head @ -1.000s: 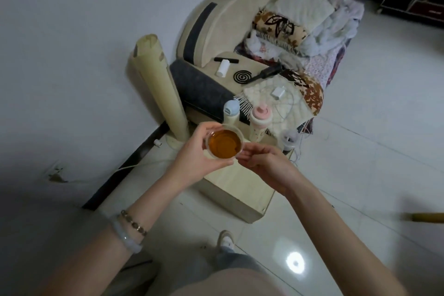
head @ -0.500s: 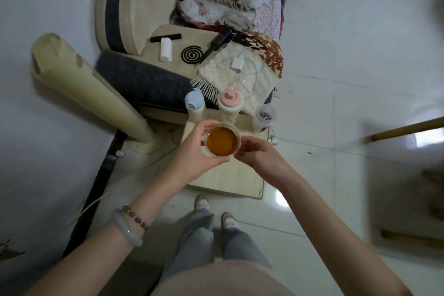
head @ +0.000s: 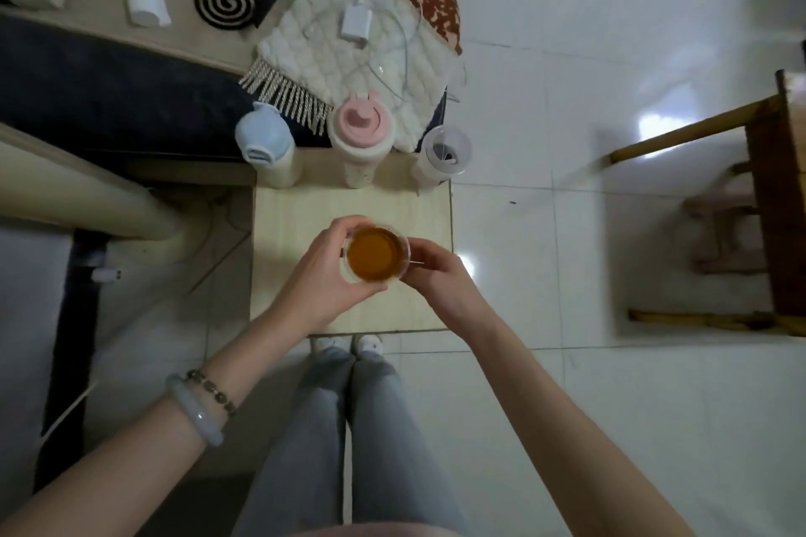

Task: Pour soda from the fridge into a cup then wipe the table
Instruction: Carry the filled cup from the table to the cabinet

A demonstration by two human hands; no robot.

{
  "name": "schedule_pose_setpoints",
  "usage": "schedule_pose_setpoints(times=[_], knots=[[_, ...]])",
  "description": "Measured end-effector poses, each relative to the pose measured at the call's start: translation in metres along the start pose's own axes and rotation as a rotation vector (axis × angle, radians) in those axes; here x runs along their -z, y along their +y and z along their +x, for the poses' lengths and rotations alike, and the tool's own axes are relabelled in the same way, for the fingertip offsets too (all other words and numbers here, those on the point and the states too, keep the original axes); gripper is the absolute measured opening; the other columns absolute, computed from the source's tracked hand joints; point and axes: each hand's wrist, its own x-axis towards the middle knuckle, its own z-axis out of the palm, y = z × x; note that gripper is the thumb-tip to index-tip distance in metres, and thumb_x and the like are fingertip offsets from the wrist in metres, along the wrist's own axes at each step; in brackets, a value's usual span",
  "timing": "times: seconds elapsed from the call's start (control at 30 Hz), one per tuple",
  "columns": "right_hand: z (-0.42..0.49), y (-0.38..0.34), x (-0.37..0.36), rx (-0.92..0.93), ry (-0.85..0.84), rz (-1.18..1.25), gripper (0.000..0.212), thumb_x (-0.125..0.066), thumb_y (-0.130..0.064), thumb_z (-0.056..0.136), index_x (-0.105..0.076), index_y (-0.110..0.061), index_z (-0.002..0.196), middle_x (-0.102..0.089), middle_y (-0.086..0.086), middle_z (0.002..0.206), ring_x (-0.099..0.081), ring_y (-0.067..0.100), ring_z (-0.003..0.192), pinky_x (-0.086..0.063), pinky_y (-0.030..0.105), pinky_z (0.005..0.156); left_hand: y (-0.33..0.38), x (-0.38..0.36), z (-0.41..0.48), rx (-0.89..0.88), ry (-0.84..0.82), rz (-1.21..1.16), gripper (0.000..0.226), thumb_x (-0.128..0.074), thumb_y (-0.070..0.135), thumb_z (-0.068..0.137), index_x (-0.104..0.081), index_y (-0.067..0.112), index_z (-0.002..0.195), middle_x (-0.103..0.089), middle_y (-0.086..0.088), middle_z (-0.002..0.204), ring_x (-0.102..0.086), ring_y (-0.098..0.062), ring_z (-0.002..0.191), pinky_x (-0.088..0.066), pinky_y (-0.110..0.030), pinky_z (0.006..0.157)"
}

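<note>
A clear cup (head: 376, 254) full of amber soda hangs above the small pale wooden table (head: 288, 214). My left hand (head: 325, 275) wraps around its left side and underside. My right hand (head: 436, 275) grips its right side by the fingertips. The liquid surface looks level. I cannot tell whether the cup's base touches the table. No soda bottle, fridge or wiping cloth is in view.
Three lidded bottles stand along the table's far edge: blue-capped (head: 266, 144), pink-capped (head: 361, 135) and clear (head: 444, 155). Behind them a sofa (head: 109, 92) carries a fringed white blanket (head: 349, 57), a charger and a mosquito coil. A wooden chair (head: 767, 196) stands right. My feet touch the table's near edge.
My view has tilted down and I have stepped up to the table. The cup, held in both hands throughout, now hangs over the tabletop, lower than before.
</note>
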Motion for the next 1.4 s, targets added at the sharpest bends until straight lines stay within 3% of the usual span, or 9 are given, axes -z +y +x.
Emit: schedule_pose_setpoints(times=[0.27,0.43,0.63,0.87,1.03,1.13,1.2,1.4], knots=[[0.079,0.075,-0.005,0.0,-0.021,-0.03,0.042,-0.05,0.015,0.082,-0.059,-0.004,0.118,-0.065,0.01,0.112,-0.061,0.021,0.104,-0.051,0.03,0.092,-0.097,-0.045,0.046,0.023,-0.011,-0.059,0.075,-0.087,0.017,0.061,-0.044,0.025,0.122,-0.054,0.002,0.124,-0.05,-0.014,0.117,-0.039,-0.026,0.094],[0.113,0.111,-0.007,0.003,-0.021,-0.022,0.042,-0.053,0.014,0.081,-0.059,-0.007,0.117,-0.065,0.009,0.114,-0.061,0.022,0.106,-0.051,0.031,0.092,-0.136,-0.068,0.066,0.056,-0.022,-0.072,0.075,-0.086,0.025,0.062,-0.043,0.026,0.123,-0.053,0.005,0.123,-0.051,-0.009,0.114,-0.04,-0.021,0.094],[0.128,0.127,-0.01,0.006,-0.045,-0.029,0.044,-0.053,0.013,0.083,-0.058,-0.006,0.122,-0.064,0.008,0.117,-0.06,0.02,0.107,-0.05,0.029,0.093,-0.158,-0.077,0.073,0.06,-0.014,-0.048,0.074,-0.084,0.031,0.063,-0.043,0.026,0.124,-0.051,0.005,0.125,-0.05,-0.008,0.117,-0.041,-0.027,0.098],[0.131,0.132,-0.009,-0.015,-0.074,-0.038,0.046,-0.053,0.01,0.084,-0.056,-0.009,0.125,-0.063,0.007,0.119,-0.06,0.019,0.108,-0.051,0.025,0.091,-0.164,-0.083,0.071,0.082,-0.009,-0.036,0.075,-0.074,0.053,0.06,-0.042,0.028,0.124,-0.051,0.008,0.124,-0.05,-0.007,0.116,-0.042,-0.028,0.097],[0.127,0.132,-0.009,-0.038,-0.096,-0.07,0.049,-0.051,0.011,0.084,-0.053,-0.011,0.128,-0.061,0.007,0.121,-0.06,0.018,0.108,-0.051,0.02,0.087,-0.165,-0.083,0.065,0.106,0.015,-0.004,0.071,-0.075,0.049,0.064,-0.039,0.035,0.124,-0.048,0.011,0.126,-0.049,-0.008,0.119,-0.042,-0.032,0.101],[0.122,0.125,-0.009,-0.054,-0.102,-0.102,0.05,-0.05,0.011,0.084,-0.051,-0.01,0.129,-0.06,0.008,0.123,-0.059,0.019,0.11,-0.051,0.023,0.089,-0.163,-0.079,0.062,0.126,-0.011,0.066,0.079,-0.08,0.031,0.068,-0.036,0.026,0.134,-0.045,0.004,0.135,-0.043,-0.015,0.127,-0.038,-0.041,0.106],[0.115,0.118,-0.008,-0.074,-0.095,-0.126,0.052,-0.049,0.009,0.084,-0.048,-0.01,0.132,-0.057,0.009,0.126,-0.057,0.022,0.113,-0.049,0.027,0.092,-0.153,-0.072,0.058,0.171,-0.042,0.162,0.092,-0.082,0.021,0.068,-0.028,0.02,0.142,-0.04,-0.002,0.143,-0.037,-0.017,0.133,-0.033,-0.04,0.11],[0.057,0.071,0.004,-0.039,0.005,-0.397,0.061,-0.049,0.001,0.085,-0.034,-0.014,0.141,-0.046,0.01,0.136,-0.046,0.022,0.124,-0.039,0.029,0.099,-0.084,-0.036,0.029,-0.01,-0.082,0.574,0.091,-0.074,0.024,0.078,-0.017,0.015,0.147,-0.027,-0.006,0.152,-0.024,-0.021,0.139,-0.02,-0.033,0.114]])
